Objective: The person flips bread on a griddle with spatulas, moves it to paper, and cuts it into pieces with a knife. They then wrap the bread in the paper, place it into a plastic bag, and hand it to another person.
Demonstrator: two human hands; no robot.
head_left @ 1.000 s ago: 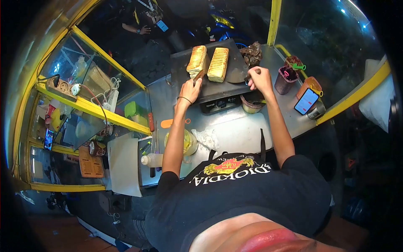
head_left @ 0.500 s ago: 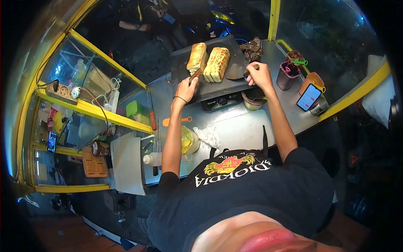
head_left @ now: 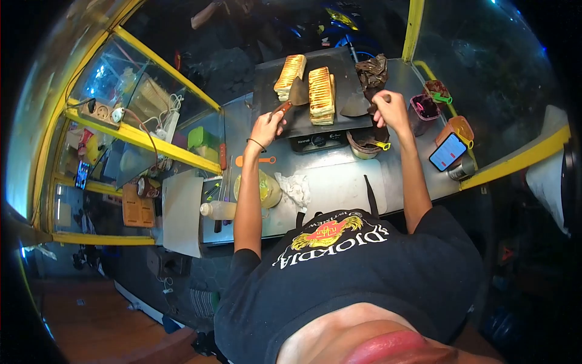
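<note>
Two stacks of toasted bread lie on a flat black griddle (head_left: 270,76). The left bread (head_left: 290,76) is nearer the back, and the right bread (head_left: 321,94) shows a browned, striped top. My left hand (head_left: 265,130) is closed around the wooden handle of a spatula (head_left: 297,93), whose metal blade is between the two breads. My right hand (head_left: 391,112) grips a second, wide-bladed spatula (head_left: 354,105), its blade over the griddle to the right of the right bread and apart from it. The fingers partly hide that handle.
A crumpled dark plastic bag (head_left: 371,70) lies by the griddle's right edge. Tubs of spread (head_left: 423,108), a phone (head_left: 448,151) and a can (head_left: 462,168) stand at right. In front are a white board (head_left: 345,182), tissue (head_left: 295,188), a clear jug (head_left: 267,189) and a bottle (head_left: 218,210).
The right bread now shows a striped browned top instead of a blotchy one. My left spatula's blade has come into sight between the breads. The camera view has shifted slightly.
</note>
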